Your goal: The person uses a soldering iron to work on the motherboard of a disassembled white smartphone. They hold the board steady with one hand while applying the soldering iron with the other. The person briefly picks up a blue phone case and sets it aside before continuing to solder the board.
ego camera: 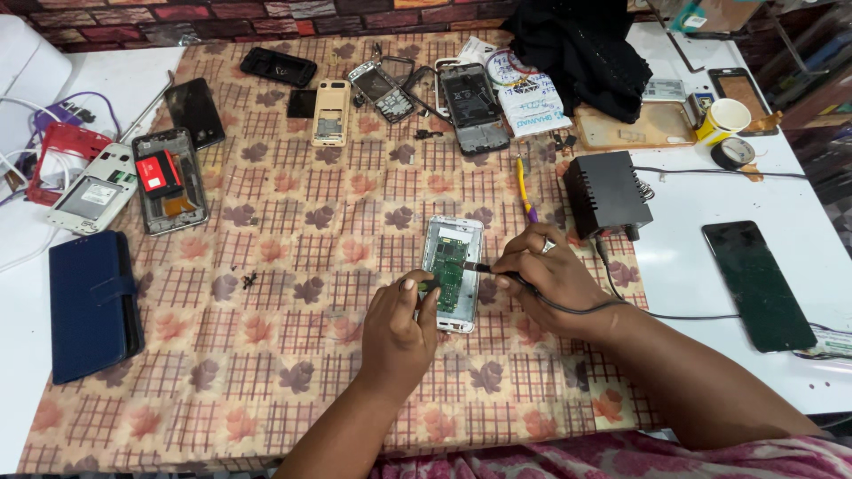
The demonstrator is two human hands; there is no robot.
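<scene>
wall: dark brick pattern (222, 18) | table: white (710, 257) | cloth: checked, leaf-print (266, 355)

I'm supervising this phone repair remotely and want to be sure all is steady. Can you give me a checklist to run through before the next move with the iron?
1. Opened phone lies flat on the patterned cloth: ok.
2. Left hand steadies the green circuit board at its left edge: ok.
3. Right hand grips the soldering iron, tip over the board: ok.
4. Iron cable runs free to the black power box: ok.
5. Tip actually touching a joint: cannot tell.
6. Loose small screws lie apart from the work: ok.
</scene>
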